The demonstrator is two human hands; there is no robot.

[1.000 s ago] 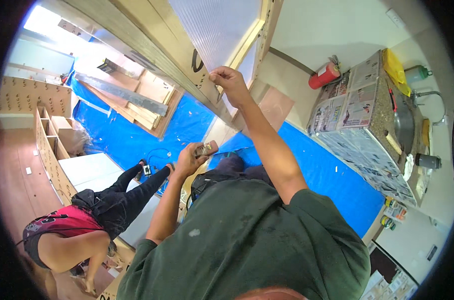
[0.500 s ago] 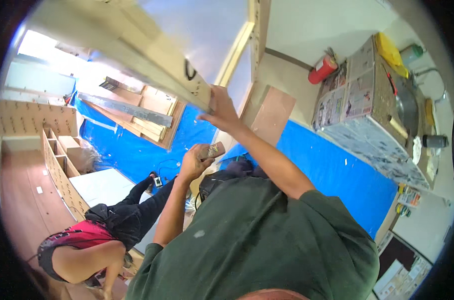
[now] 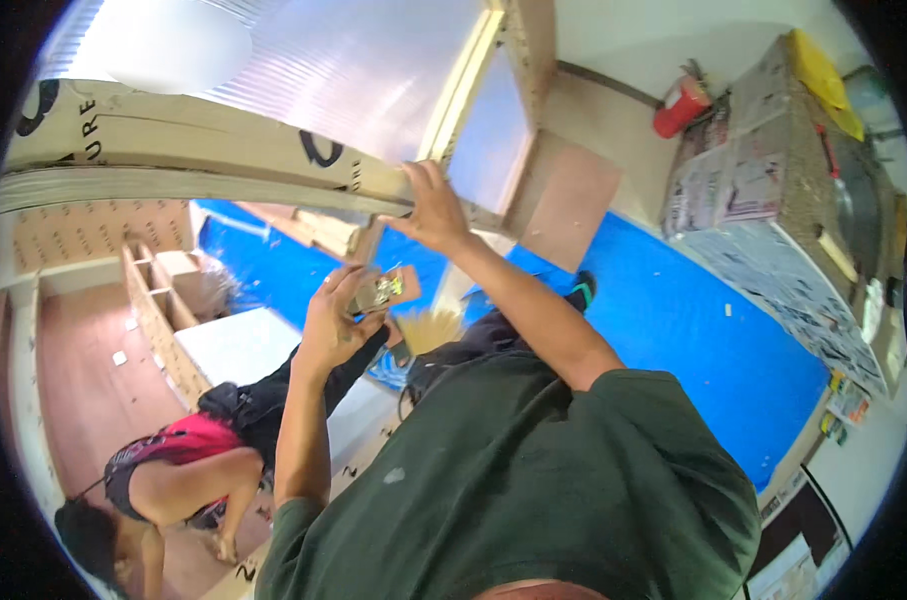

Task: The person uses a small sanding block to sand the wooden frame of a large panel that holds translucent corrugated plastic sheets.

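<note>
My right hand (image 3: 435, 212) grips the near edge of a long pale timber beam (image 3: 223, 135), its fingers on the face and its thumb below. The beam borders a translucent ribbed sheet (image 3: 358, 65) in a wooden frame. My left hand (image 3: 335, 315) is closed around a small brown cardboard packet (image 3: 403, 284) with yellow-green marks or bits on it; which of these I cannot tell. The packet is below the beam, apart from it.
At the lower left a co-worker (image 3: 188, 470) bends low beside a wooden compartment frame (image 3: 153, 300). Blue sheeting (image 3: 693, 320) covers part of the floor. To the right stand a red fire extinguisher (image 3: 681, 105) and a paper-covered counter (image 3: 743, 190) with a sink.
The view has shifted, and the beam now lies more level across it. My left hand with the packet appears further left, while my right hand stays on the beam. The co-worker's head has come into view.
</note>
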